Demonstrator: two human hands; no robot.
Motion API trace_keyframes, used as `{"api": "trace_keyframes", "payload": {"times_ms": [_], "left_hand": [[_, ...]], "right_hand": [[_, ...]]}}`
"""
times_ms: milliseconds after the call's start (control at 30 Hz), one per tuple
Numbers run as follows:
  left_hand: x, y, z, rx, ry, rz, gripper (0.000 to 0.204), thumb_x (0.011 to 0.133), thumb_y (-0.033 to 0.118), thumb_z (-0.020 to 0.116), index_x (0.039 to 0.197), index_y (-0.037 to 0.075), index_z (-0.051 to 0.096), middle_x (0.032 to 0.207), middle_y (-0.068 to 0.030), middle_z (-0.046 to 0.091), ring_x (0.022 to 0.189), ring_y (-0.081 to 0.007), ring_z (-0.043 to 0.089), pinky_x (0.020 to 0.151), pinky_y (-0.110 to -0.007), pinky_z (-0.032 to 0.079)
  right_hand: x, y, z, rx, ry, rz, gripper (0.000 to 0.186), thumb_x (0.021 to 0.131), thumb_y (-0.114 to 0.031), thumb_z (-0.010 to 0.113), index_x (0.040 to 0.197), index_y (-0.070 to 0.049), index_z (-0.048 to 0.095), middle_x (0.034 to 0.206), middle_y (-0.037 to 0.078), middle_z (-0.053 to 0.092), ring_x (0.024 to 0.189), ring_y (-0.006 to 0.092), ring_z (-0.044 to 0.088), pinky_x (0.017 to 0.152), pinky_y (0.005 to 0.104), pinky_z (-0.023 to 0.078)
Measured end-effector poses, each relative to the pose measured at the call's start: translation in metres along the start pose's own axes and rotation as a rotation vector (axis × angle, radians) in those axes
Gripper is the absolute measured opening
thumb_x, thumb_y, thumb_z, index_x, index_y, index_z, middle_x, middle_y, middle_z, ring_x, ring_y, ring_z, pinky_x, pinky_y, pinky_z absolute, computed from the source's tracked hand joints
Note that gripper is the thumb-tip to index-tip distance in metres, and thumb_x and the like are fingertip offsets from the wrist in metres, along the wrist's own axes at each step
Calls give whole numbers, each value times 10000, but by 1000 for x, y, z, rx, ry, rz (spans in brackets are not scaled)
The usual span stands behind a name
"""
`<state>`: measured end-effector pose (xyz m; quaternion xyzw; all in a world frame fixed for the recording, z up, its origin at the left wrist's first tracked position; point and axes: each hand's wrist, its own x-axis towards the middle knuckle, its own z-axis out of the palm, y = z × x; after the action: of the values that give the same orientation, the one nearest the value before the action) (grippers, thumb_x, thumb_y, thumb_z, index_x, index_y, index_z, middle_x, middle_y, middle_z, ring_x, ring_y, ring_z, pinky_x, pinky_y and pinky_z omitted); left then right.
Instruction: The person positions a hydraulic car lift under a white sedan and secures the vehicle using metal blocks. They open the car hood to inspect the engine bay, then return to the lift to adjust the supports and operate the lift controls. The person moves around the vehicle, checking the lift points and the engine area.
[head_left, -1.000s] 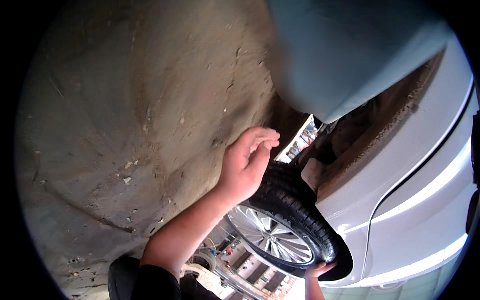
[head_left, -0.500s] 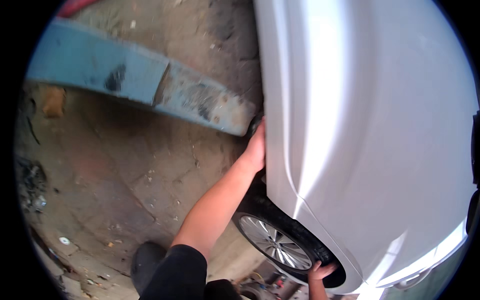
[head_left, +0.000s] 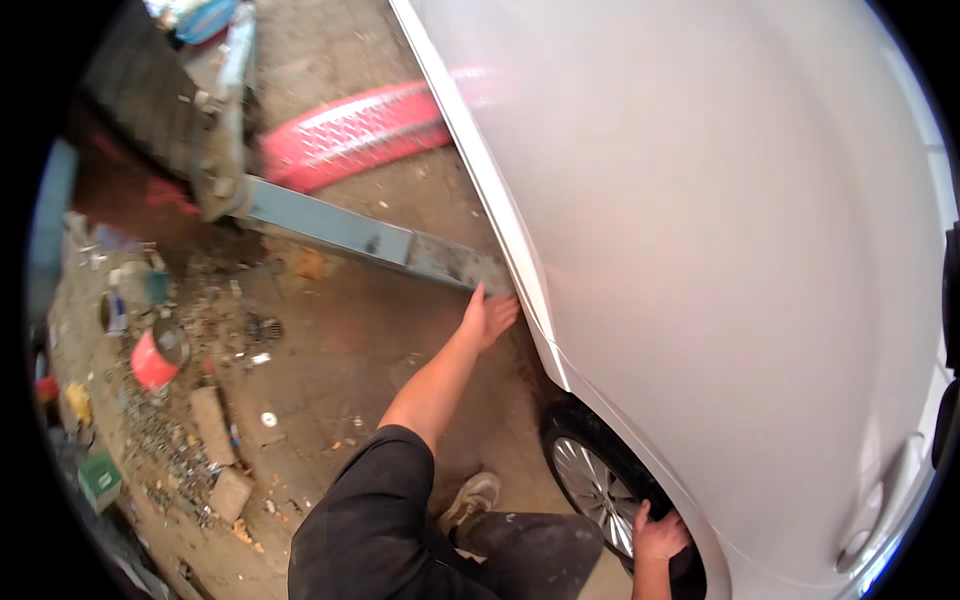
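Observation:
My left hand (head_left: 490, 318) is stretched out with its thumb apart and nothing visible in it. It is beside the far end of a blue steel lift arm (head_left: 340, 230), close to the lower edge of a silver car (head_left: 700, 220). Low in the head view, my right hand (head_left: 660, 535) rests with fingers spread on the black tyre (head_left: 572, 425) of the car's wheel. The multi-spoke silver rim (head_left: 592, 482) faces my knee. What lies under the car's edge is hidden.
A red ramp-like piece with tread plate (head_left: 350, 135) reaches toward the car. On the left floor lie a red round container (head_left: 155, 358), brick-like blocks (head_left: 212, 425), a green box (head_left: 99, 481) and scattered debris. My shoe (head_left: 472, 497) stands near the wheel.
My view has risen and widened, bringing the red piece and the floor litter into sight. My left hand has come back from the car's underside edge; my right remains on the tyre.

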<state>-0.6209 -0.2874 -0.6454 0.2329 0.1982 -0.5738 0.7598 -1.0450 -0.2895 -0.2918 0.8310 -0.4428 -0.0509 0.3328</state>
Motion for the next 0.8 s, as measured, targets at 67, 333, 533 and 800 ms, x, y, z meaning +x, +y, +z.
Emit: {"api": "trace_keyframes", "payload": {"times_ms": [67, 333, 533, 800], "left_hand": [[-76, 8, -24, 182, 170, -22, 805, 939, 639, 318, 1380, -32, 375, 1393, -210, 450, 1214, -326, 505, 1042, -461, 381], [-221, 105, 34, 742, 518, -30, 676, 942, 527, 463, 1286, -55, 451, 1244, -245, 554, 1077, -346, 599, 918, -451, 490], [-307, 195, 111, 711, 537, -107, 596, 964, 468, 467, 1290, -31, 473, 1212, -221, 581, 1001, -328, 630, 846, -436, 509], [-357, 403, 141, 934, 1111, -145, 474, 842, 341, 573, 1078, -66, 624, 1073, -238, 648, 860, -314, 672, 752, -403, 528]], "right_hand": [[-3, -9, -14, 88, -152, 102, 689, 798, -530, 607, 1195, 33, 588, 1210, 274, 581, 1074, 456, 579, 911, 538, 463], [-2, -6, -8, 359, -231, -89, 716, 854, -556, 571, 1208, 66, 570, 1132, 295, 616, 979, 361, 646, 893, 491, 488], [53, -42, -188, 1235, -527, -40, 706, 869, -388, 612, 1397, 15, 373, 1261, 318, 517, 1182, 509, 469, 1032, 508, 366], [201, -196, -317, 1349, -1084, -412, 440, 832, -219, 696, 1181, 24, 585, 1055, 173, 679, 976, 217, 663, 871, 307, 505]]}}
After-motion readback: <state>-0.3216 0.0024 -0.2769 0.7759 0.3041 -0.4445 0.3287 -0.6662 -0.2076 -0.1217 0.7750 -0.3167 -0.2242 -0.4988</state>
